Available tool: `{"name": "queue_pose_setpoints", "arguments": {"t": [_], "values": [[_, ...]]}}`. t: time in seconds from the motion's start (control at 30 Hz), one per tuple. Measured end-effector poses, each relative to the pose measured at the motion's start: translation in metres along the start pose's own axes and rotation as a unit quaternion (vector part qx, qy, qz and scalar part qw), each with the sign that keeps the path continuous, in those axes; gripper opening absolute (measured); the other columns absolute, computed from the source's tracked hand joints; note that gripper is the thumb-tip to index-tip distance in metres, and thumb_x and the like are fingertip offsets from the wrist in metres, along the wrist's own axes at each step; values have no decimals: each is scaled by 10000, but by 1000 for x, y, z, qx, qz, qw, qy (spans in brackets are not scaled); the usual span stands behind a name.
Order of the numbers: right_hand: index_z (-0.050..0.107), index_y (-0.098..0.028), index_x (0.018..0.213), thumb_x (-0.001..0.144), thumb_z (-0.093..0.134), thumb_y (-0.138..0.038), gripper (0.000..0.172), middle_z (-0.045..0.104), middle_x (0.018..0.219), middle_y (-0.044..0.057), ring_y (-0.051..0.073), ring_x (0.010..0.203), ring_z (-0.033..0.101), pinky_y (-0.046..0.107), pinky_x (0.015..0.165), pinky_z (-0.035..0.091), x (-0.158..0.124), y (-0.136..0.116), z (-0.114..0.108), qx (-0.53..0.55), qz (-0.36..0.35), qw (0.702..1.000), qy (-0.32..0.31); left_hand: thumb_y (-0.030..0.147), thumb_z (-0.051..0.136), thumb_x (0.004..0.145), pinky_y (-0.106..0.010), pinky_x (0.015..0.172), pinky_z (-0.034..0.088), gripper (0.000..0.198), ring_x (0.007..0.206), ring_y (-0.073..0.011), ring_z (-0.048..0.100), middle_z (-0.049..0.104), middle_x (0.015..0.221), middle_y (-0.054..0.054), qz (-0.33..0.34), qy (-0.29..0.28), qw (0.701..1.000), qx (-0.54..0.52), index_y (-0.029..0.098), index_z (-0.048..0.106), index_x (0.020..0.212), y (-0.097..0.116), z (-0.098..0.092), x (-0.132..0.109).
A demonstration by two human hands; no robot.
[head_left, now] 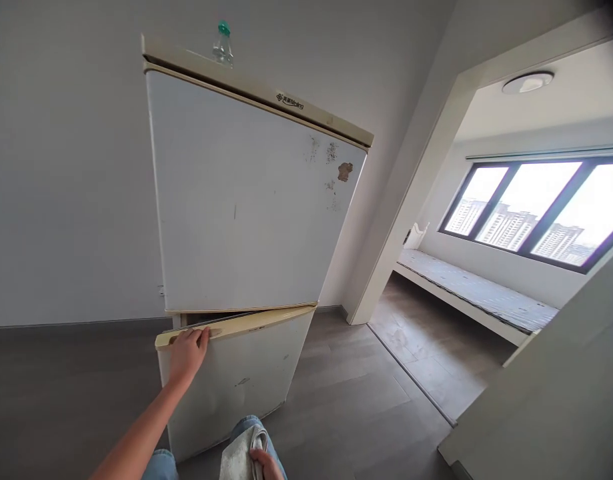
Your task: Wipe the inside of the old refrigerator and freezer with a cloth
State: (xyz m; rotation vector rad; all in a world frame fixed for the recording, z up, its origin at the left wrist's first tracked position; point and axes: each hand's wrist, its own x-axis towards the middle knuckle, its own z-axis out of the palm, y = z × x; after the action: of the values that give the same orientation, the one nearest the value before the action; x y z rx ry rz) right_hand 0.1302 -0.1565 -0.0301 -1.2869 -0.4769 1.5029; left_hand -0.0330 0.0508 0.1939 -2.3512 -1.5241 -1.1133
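Observation:
A white two-door refrigerator (251,200) with cream trim stands in front of me. Its lower door (246,380) is slightly ajar, with a dark gap along the top at the left. My left hand (186,357) grips the cream top edge of that door near its left corner, fingers hooked over it. Low in the view, my right hand (267,463) holds a folded greyish-white cloth (237,456) in front of my knee. Rust and peeled patches mark the upper door's right side, and that door is closed.
A clear bottle with a green cap (223,45) stands on top of the refrigerator. To the right, a doorway (411,180) leads to a room with a bed (476,293) below a window (526,210). Grey wood-look floor (346,400) surrounds the refrigerator.

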Motion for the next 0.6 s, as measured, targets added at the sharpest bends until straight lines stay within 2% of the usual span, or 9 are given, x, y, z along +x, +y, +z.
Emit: {"name": "queue_pose_setpoints", "arguments": {"t": [0.1,0.2,0.3,0.47,0.6], "values": [[375,-277,407,314,606,-600,408,498,507,44,292,675,608,421,637,498,-7,3,11,58,76,995,38,445,347,945,-336,742,479,491,802,-232,687,749,714,-81,0,-5,1000,-8,181,695,719,3,-5,-8],[429,-276,444,311,623,-621,418,553,550,58,315,718,635,430,635,515,-22,-3,18,85,105,991,9,439,349,942,-343,759,487,482,798,-232,683,744,719,-84,-9,-6,1000,-17,189,692,715,9,-11,-16],[487,-267,480,309,651,-651,451,611,597,63,327,705,654,442,605,521,-41,-16,14,97,122,988,4,430,345,942,-343,739,478,484,770,-226,669,732,707,-85,-19,-7,999,-25,194,687,694,14,-15,-21],[605,-266,605,278,698,-609,483,665,662,80,365,697,676,459,548,521,-57,-37,-26,104,100,986,83,423,339,947,-345,738,476,480,772,-222,649,721,716,-80,-26,2,999,-30,197,680,697,19,-19,-28],[579,-272,555,274,738,-479,384,675,711,66,385,740,695,454,515,525,-60,-43,-69,90,47,979,174,421,339,950,-338,724,485,471,768,-207,644,714,718,-65,-35,3,999,-33,206,675,699,23,-22,-33]]}}
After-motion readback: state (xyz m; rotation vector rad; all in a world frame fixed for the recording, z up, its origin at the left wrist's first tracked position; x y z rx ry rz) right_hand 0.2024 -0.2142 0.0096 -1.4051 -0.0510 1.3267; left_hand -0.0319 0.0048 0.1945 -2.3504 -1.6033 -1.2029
